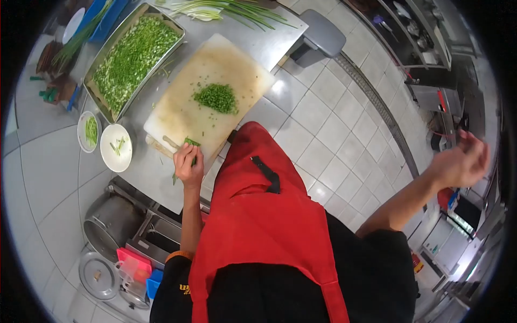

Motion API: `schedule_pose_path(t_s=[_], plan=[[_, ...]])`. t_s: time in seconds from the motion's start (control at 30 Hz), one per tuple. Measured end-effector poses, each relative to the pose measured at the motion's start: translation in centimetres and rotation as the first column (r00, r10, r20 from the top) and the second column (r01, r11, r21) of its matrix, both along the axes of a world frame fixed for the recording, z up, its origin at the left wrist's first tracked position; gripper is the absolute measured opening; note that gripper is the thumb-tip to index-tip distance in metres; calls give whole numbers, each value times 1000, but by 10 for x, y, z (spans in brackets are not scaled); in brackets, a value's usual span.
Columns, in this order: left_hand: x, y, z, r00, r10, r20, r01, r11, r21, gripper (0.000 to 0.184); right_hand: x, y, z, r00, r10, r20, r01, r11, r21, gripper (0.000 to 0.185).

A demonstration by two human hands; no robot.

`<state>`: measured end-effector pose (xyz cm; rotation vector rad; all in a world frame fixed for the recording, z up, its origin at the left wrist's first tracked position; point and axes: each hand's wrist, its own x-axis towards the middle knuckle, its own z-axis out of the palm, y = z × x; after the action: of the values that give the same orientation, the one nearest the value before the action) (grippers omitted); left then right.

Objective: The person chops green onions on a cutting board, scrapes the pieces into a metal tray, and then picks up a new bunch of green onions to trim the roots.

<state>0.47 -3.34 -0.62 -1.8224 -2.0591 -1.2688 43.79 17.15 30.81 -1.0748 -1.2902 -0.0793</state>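
My left hand (189, 164) is closed around a small bunch of green onions (191, 142) at the near left corner of the cutting board (183, 97). Beside its fingers a knife handle (170, 142) shows on the board; the rest of the knife is hard to make out. A pile of chopped green onion (216, 98) lies mid-board. My right hand (467, 161) is raised far out to the right, away from the board, its fingers loosely curled and apart, with nothing visible in it.
Left of the board stand a metal tray (156, 68) of chopped greens and two bowls, one white (110, 161). Whole green onions (237, 8) lie at the table's back. A grey bin (323, 35) stands beyond the table corner; pots (110, 223) sit lower left.
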Motion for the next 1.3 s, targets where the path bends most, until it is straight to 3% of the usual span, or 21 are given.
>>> schedule_pose_path(t_s=[0.1, 0.2, 0.23, 0.27, 0.33, 0.37, 0.43, 0.47, 0.5, 0.53, 0.67, 0.8, 0.83, 0.87, 0.93, 1.0, 1.03, 1.1, 1.17, 1.2, 1.3], plan=[[-2, -4, -3, 1000, 5, -18, -5, 1000, -7, 20, -16, -9, -20, 998, 40, -49, -41, 999, -6, 20], [-3, -1, -4, 999, 9, -42, -10, 1000, -21, 20, 3, -37, -122, 968, -26, 248, 125, 912, -391, 21], [-2, -2, -5, 998, 14, -56, -16, 1000, -24, 20, 25, -56, -162, 839, 4, 544, 297, 834, -465, 21], [-1, -2, -5, 998, 0, -57, -2, 999, -44, 20, 42, -87, -210, 890, 44, 454, 310, 673, -672, 21], [-3, -3, -3, 998, 1, -67, -5, 998, -64, 19, 100, -185, -325, 999, -3, -49, -46, 272, -961, 24], [-3, -3, -3, 998, -3, -68, -2, 998, -68, 18, 122, -251, -381, 991, -119, 56, 59, 26, -998, 22], [-3, -4, -4, 997, -8, -72, 4, 998, -64, 18, 177, -425, -497, 980, 132, 146, 185, -372, -909, 34], [-3, -3, -4, 998, -7, -65, 3, 998, -62, 17, 227, -545, -593, 499, 857, 130, 563, -206, -801, 34], [-2, 1, -3, 997, -13, -77, 9, 999, -51, 17, 194, -572, -561, 817, 577, -24, 359, -540, -761, 32], [-1, 6, -1, 997, 1, -72, -5, 998, -67, 16, 160, -570, -547, 913, 404, -52, 235, -628, -742, 31], [4, -5, 5, 993, -3, -117, -12, 992, -127, 11, 93, -571, -553, 985, 118, -125, -32, -588, -808, 29], [4, -5, 8, 991, -18, -130, -3, 987, -159, 10, 94, -491, -573, 986, -32, -166, -167, -319, -933, 30], [5, -4, 9, 991, -14, -135, -8, 987, -162, 9, 74, -402, -491, 997, -25, -76, -80, -397, -914, 34], [4, -2, 9, 989, -18, -146, -4, 989, -150, 9, 71, -353, -486, 952, -257, -165, -281, -522, -805, 33], [3, -4, 9, 986, -13, -167, -17, 985, -173, 8, 82, -290, -536, 949, 314, 6, 156, -456, -876, 23], [8, -3, 12, 983, 8, -183, -38, 986, -164, 9, 44, -211, -528, 928, 339, 157, 246, -238, -939, 25], [5, -5, 9, 981, 1, -194, -35, 985, -169, 8, 10, -165, -496, 960, 273, 54, 98, -150, -984, 24], [6, -5, 6, 978, 8, -210, -46, 983, -180, 7, -44, -109, -573, 908, 419, -19, -7, -29, -1000, 26], [10, -1, 5, 978, 29, -208, -66, 983, -172, 9, -125, -59, -569, 908, 386, -164, -191, 31, -981, 27], [11, -3, 6, 977, 51, -205, -86, 982, -166, 12, -160, -44, -569, 889, 390, -241, -277, 37, -960, 32], [9, -5, 6, 969, 48, -241, -99, 974, -202, 12, -244, -16, -563, 939, 317, -132, -84, -161, -983, 49]])
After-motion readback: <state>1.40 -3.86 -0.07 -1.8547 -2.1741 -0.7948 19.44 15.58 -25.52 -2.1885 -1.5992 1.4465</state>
